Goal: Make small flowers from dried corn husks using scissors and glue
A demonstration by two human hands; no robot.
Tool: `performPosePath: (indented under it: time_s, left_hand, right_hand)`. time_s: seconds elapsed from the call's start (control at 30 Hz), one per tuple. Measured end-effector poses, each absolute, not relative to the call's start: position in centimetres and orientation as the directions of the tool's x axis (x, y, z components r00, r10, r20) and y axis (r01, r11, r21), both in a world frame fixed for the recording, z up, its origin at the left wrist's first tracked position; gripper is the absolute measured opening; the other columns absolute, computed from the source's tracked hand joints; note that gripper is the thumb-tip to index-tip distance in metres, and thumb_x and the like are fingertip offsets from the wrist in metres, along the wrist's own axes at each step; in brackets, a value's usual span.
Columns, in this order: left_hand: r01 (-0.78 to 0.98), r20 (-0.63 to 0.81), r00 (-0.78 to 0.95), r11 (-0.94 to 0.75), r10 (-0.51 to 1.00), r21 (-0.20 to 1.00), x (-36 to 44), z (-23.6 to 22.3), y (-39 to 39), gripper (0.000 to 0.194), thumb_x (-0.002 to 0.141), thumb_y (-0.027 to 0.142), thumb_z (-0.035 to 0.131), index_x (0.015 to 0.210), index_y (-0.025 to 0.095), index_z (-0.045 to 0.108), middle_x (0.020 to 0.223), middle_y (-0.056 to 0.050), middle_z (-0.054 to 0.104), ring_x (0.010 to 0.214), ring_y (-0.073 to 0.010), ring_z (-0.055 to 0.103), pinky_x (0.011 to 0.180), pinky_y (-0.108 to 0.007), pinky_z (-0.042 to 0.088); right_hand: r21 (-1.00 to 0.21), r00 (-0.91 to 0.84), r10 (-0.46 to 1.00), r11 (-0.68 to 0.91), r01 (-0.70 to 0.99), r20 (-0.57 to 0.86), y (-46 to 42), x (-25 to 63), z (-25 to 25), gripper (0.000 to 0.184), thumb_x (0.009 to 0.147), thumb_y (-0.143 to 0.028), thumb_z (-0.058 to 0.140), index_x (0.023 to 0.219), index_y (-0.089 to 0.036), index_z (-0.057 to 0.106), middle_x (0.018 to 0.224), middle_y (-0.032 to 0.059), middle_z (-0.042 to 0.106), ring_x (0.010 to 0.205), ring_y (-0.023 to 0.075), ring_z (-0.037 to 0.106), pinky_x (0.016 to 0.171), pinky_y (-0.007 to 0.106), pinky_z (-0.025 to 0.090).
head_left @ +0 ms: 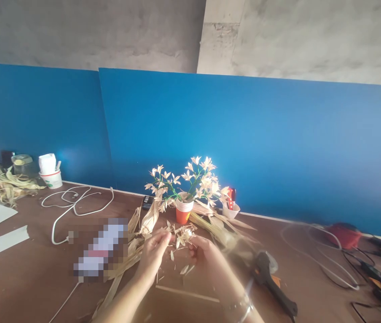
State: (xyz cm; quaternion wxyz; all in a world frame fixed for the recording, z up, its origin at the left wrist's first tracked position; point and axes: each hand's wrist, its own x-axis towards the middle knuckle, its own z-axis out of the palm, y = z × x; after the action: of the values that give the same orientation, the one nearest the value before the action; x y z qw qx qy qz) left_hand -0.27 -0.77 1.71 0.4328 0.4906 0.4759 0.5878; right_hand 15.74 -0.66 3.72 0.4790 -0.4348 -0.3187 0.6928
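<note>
My left hand (155, 251) is closed in a pinch, thumb against fingers, at the left edge of a small heap of pale husk petals (184, 235). Opposite it, my right hand (205, 252) has its fingers curled together at the heap's right edge. What either hand pinches is too small to make out. Just beyond them stands an orange-and-white paper cup (184, 211) holding green stems with cream husk flowers (206, 181). Loose petal scraps (185, 269) and a thin strip (187, 294) lie on the table below my hands.
Dried corn husks (150, 220) surround the cup. A black glue gun (273, 282) lies right of my right arm. A small white cup (231, 211) holds a red-handled tool. White cables (74, 204) trail across the brown table (42, 287); a blue partition (278, 134) rises behind.
</note>
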Motion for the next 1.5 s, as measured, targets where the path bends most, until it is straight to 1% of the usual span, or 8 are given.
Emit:
performPosePath:
  time_s: [0.1,0.3,0.5,0.6,0.87,1.07,1.27,1.5]
  left_hand:
    - [0.069,0.291,-0.048,-0.288,0.955,0.955,-0.1,1.9,-1.0,0.027,0.071,0.038,0.073,0.093,0.023,0.074,0.100,-0.008,0.069,0.098,-0.0266,0.061,0.088,-0.036,0.046]
    - [0.214,0.409,0.035,-0.407,0.912,0.888,0.3,1.5,-1.1,0.004,0.072,0.020,0.068,0.072,0.021,0.071,0.092,-0.008,0.065,0.095,-0.0267,0.060,0.087,-0.039,0.047]
    - [0.206,0.378,0.074,-0.386,0.923,0.899,0.1,1.5,-1.1,0.005,0.074,0.023,0.068,0.069,0.021,0.068,0.091,-0.007,0.064,0.094,-0.0255,0.059,0.087,-0.037,0.044]
    - [0.207,0.371,0.093,-0.383,0.924,0.900,0.0,1.9,-1.2,0.014,0.074,0.027,0.070,0.062,0.021,0.065,0.089,-0.006,0.062,0.093,-0.0252,0.058,0.087,-0.037,0.043]
    - [0.188,0.384,0.107,-0.398,0.917,0.898,0.1,2.1,-1.5,0.024,0.074,0.035,0.070,0.058,0.021,0.060,0.087,-0.005,0.058,0.092,-0.0251,0.056,0.086,-0.036,0.042]
    - [0.213,0.436,0.102,-0.448,0.894,0.868,0.0,2.0,-1.6,0.024,0.077,0.031,0.068,0.059,0.020,0.058,0.086,-0.005,0.058,0.089,-0.0238,0.057,0.083,-0.035,0.043]
    - [0.302,0.568,0.039,-0.551,0.822,0.778,-0.1,1.5,-1.7,0.018,0.077,0.021,0.067,0.061,0.020,0.058,0.086,-0.003,0.058,0.088,-0.0208,0.058,0.080,-0.032,0.045]
    - [0.335,0.630,0.032,-0.602,0.776,0.725,-0.1,1.2,-1.8,0.018,0.073,0.011,0.067,0.061,0.020,0.058,0.085,-0.001,0.056,0.084,-0.0177,0.059,0.076,-0.028,0.047]
  right_hand:
    - [-0.912,-0.141,0.963,-0.263,-0.314,-0.229,-1.2,15.5,4.5,0.022,0.063,-0.030,0.075,0.061,-0.014,0.059,0.054,-0.0043,0.049,0.050,0.0066,0.040,0.048,0.020,0.030]
    - [-0.980,-0.114,0.984,-0.149,-0.131,-0.135,-1.8,15.1,5.4,0.023,0.067,-0.033,0.073,0.059,-0.016,0.060,0.051,-0.0047,0.049,0.048,0.0078,0.040,0.048,0.023,0.031]
    - [-0.991,-0.179,0.980,-0.105,-0.081,-0.089,-1.4,15.2,5.0,0.024,0.065,-0.034,0.076,0.062,-0.014,0.063,0.053,-0.0024,0.055,0.050,0.0088,0.046,0.050,0.022,0.032]
    - [-0.995,-0.203,0.976,-0.091,-0.046,-0.080,-1.5,15.3,5.3,0.028,0.067,-0.038,0.076,0.063,-0.013,0.063,0.054,-0.0012,0.057,0.050,0.0088,0.047,0.050,0.022,0.032]
    - [-0.987,-0.167,0.985,-0.060,-0.147,-0.035,-2.0,15.1,6.2,0.033,0.064,-0.040,0.079,0.059,-0.015,0.058,0.048,-0.0037,0.053,0.046,0.0072,0.042,0.046,0.021,0.029]
    - [-0.998,-0.113,0.992,-0.051,-0.030,-0.047,-2.1,15.1,6.4,0.032,0.065,-0.037,0.077,0.055,-0.014,0.056,0.047,-0.0032,0.052,0.046,0.0072,0.041,0.046,0.021,0.027]
    - [-0.992,-0.192,0.975,-0.118,-0.036,-0.109,-2.3,15.0,7.0,0.033,0.068,-0.041,0.070,0.057,-0.016,0.052,0.049,-0.0043,0.049,0.047,0.0075,0.041,0.048,0.022,0.028]
    - [-0.976,-0.250,0.945,-0.217,0.012,-0.213,-2.4,15.0,7.5,0.029,0.069,-0.032,0.062,0.050,-0.017,0.046,0.050,-0.0050,0.044,0.048,0.0064,0.036,0.050,0.023,0.026]
